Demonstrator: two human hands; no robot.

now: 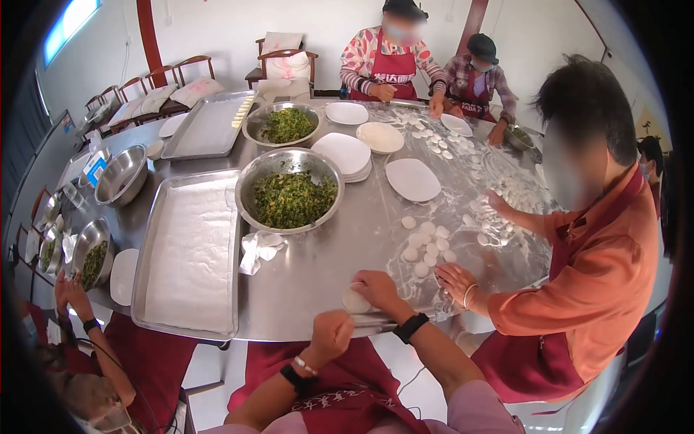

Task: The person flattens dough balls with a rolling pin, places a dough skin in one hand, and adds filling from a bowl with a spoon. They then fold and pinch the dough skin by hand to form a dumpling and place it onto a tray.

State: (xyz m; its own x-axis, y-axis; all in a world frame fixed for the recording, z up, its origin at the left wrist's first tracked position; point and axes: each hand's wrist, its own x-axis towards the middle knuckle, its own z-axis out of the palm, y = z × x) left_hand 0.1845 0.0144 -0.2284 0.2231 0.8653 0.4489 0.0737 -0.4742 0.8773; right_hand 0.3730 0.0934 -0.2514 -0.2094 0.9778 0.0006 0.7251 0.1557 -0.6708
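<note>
My left hand (pixel 331 337) is curled into a fist at the near edge of the steel table. Just beyond it, my right hand (pixel 376 291) is closed, knuckles up, over the right side of a round, flat dough wrapper (pixel 354 301). The wrapper lies on the tabletop and is partly covered by that hand. What either hand grips is hidden by the fingers. Several small dough discs (pixel 430 246) lie on the floured surface to the right, close to a co-worker's hand (pixel 457 283).
A large bowl of green filling (pixel 293 195) and a floured tray (pixel 189 253) stand to the left. Stacked white plates (pixel 343 155) and an oval plate (pixel 413 179) lie farther back. A co-worker in an orange shirt (pixel 600 267) leans in at right; others work around the table.
</note>
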